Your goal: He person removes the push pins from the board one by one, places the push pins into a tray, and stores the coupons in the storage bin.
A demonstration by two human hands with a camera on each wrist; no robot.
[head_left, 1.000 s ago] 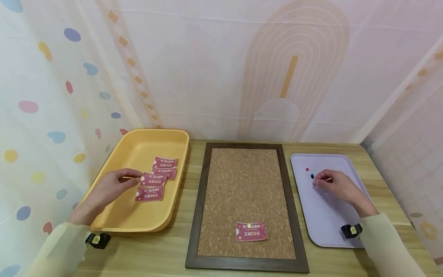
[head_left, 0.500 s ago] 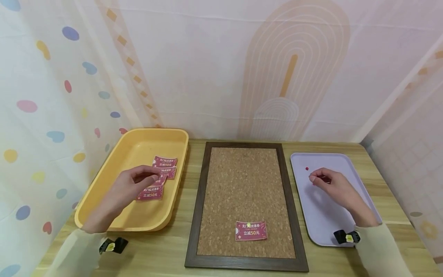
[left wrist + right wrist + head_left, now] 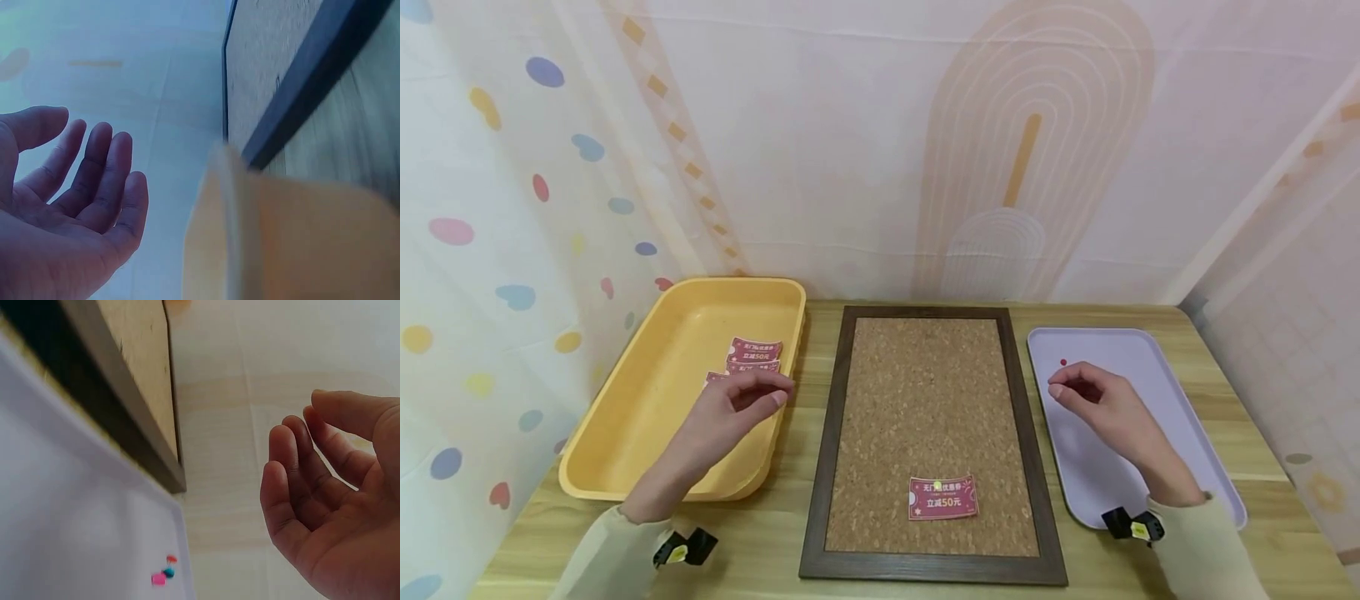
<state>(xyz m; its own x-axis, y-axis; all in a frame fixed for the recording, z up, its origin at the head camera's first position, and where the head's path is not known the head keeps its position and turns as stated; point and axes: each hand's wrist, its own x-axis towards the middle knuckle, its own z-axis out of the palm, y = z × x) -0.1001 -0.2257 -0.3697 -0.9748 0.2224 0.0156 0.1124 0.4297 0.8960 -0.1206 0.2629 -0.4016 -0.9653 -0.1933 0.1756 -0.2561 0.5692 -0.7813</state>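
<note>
My left hand (image 3: 737,417) hovers above the right rim of the yellow tray (image 3: 647,417), fingers loosely bent with nothing between them in the left wrist view. Several maroon coupons (image 3: 754,350) lie in that tray, partly hidden by the hand. Over the left side of the lilac tray (image 3: 1150,358) hangs my right hand (image 3: 1108,412), its fingers relaxed and holding nothing. Small red (image 3: 171,559), teal (image 3: 168,572) and pink (image 3: 159,579) push pins lie in the lilac tray. One coupon (image 3: 943,502) is on the cork board (image 3: 932,400), a yellow push pin (image 3: 937,485) at its top.
The board's dark wooden frame (image 3: 932,569) lies on the wood-grain table (image 3: 760,550) between the two trays. A patterned curtain (image 3: 850,150) stands behind the table and along both sides.
My left hand has moved right from over the coupons to the tray's rim. My right hand has lifted off the pins and shifted slightly left. The pinned coupon stays put.
</note>
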